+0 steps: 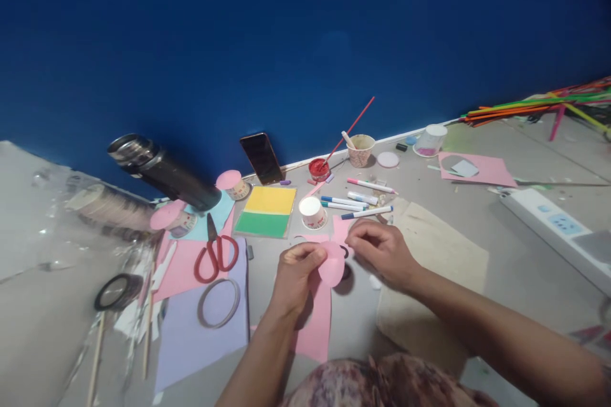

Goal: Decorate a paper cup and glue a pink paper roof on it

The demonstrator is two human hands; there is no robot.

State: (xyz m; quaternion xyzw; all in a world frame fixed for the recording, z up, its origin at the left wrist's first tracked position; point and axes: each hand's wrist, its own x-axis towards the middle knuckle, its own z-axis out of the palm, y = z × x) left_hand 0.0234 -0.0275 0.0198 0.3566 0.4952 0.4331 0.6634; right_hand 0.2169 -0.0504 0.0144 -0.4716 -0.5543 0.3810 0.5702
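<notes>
My left hand [294,276] is closed in a pinch on a round pink paper cutout [332,265], held above the table. My right hand [379,249] is curled beside the cutout's right edge, its fingertips pinched together at the paper. Under both hands lies a larger pink paper sheet [316,324]. A white paper cup [312,212] stands upside down just beyond the hands. Several markers [356,202] lie to the cup's right.
Red-handled scissors [216,253] and a tape ring [219,303] lie left. A dark flask [165,173], a phone [261,158] leaning on the blue wall, a red paint pot [319,168], yellow-green cards [267,210] and a white power strip [558,226] surround the spot.
</notes>
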